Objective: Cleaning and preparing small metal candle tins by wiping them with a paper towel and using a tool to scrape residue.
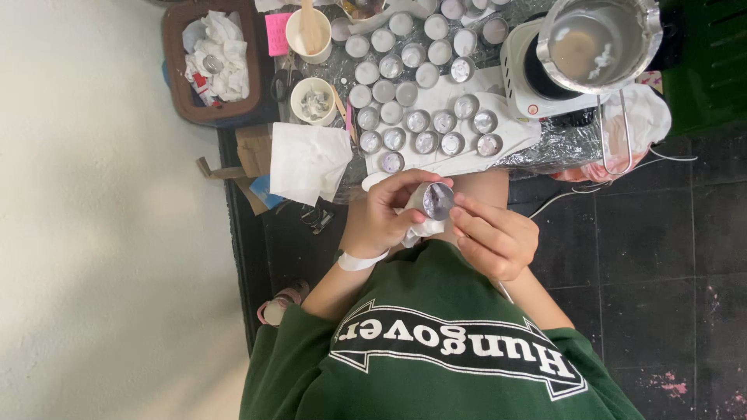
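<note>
A small metal tealight cup [437, 200] is being gripped by the left hand [383, 215], with white tissue beneath; the right hand's [495, 237] fingertips are pinching its rim, rows of similar cups [420, 93] lying beyond.

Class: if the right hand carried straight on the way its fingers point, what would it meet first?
The small metal cup in the left hand; the right hand seems to touch its rim.

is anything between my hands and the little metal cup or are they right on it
Nothing visible stands between them. The left hand grips the metal cup directly, and a white tissue is bunched just under the cup against the palm. The right hand has its fingertips at the cup's rim.
</note>
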